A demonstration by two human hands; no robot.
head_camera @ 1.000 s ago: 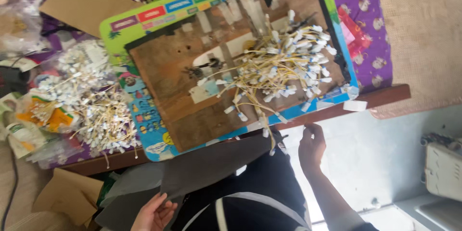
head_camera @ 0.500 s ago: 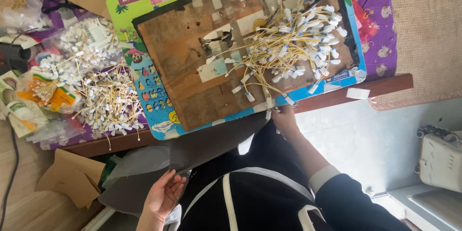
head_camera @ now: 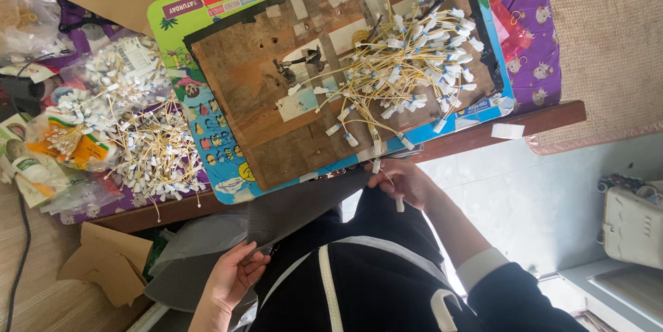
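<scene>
My left hand (head_camera: pixel 231 277) grips the lower edge of a grey sheet (head_camera: pixel 276 211) that slopes from the table's edge down over my lap. My right hand (head_camera: pixel 404 183) is at the near edge of the table, fingers pinched on a thin yellow wire with white end tags (head_camera: pixel 397 197). Just above that hand, a worn wooden board (head_camera: pixel 255 76) carries a loose heap of the same yellow tagged wires (head_camera: pixel 414 62). The board rests on a colourful printed chart (head_camera: pixel 207 125).
A second pile of yellow tagged wires (head_camera: pixel 155 152) and clear plastic bags (head_camera: pixel 117 69) lie left of the board on a purple patterned cloth (head_camera: pixel 532 35). Brown cardboard pieces (head_camera: pixel 107 263) lie on the floor at left. A white appliance (head_camera: pixel 632 225) stands at right.
My right hand has moved left and up to the board's near edge and now pinches a tagged wire. My left hand keeps its hold on the grey sheet.
</scene>
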